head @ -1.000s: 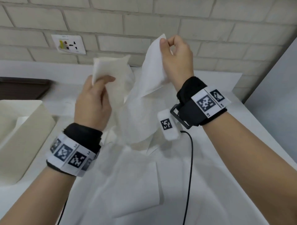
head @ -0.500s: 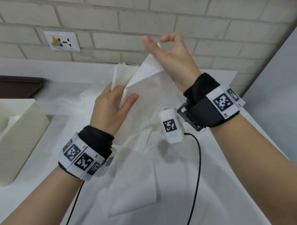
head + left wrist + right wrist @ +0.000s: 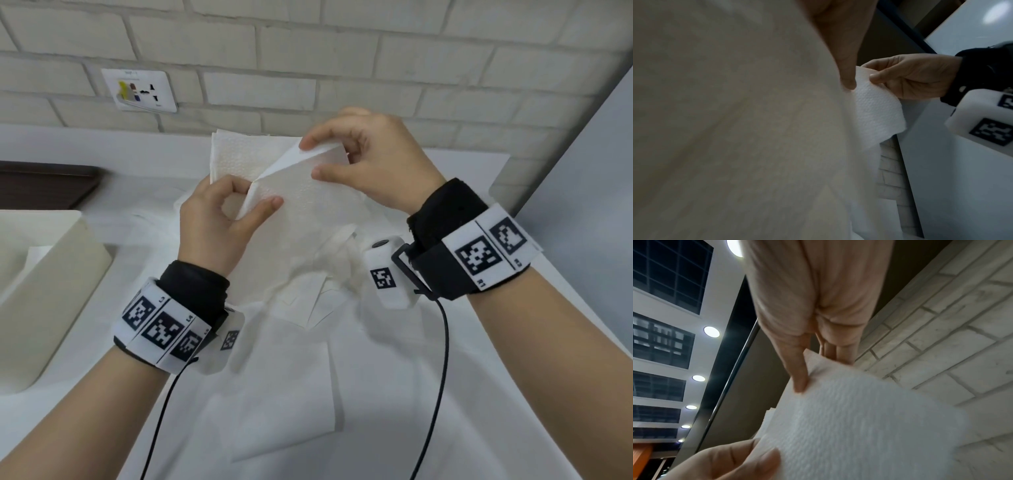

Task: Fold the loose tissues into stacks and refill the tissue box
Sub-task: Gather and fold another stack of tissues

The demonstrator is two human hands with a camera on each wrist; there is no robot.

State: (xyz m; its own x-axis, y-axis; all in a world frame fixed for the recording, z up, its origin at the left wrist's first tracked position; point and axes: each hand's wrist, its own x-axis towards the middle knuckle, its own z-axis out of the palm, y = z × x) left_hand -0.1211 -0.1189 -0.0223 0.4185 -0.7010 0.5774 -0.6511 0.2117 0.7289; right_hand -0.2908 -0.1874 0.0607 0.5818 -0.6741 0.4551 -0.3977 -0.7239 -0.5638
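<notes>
Two hands (image 3: 219, 219) (image 3: 373, 164) pinch one tissue (image 3: 308, 195).

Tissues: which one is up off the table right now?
The tissue pinched between left hand and right hand; the others lie flat on the table.

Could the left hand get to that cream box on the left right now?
Probably not right away. The left hand is pinching the tissue that the right hand also holds. The tissue box sits close beside that forearm with nothing between, so it looks reachable once the hand lets go.
</notes>
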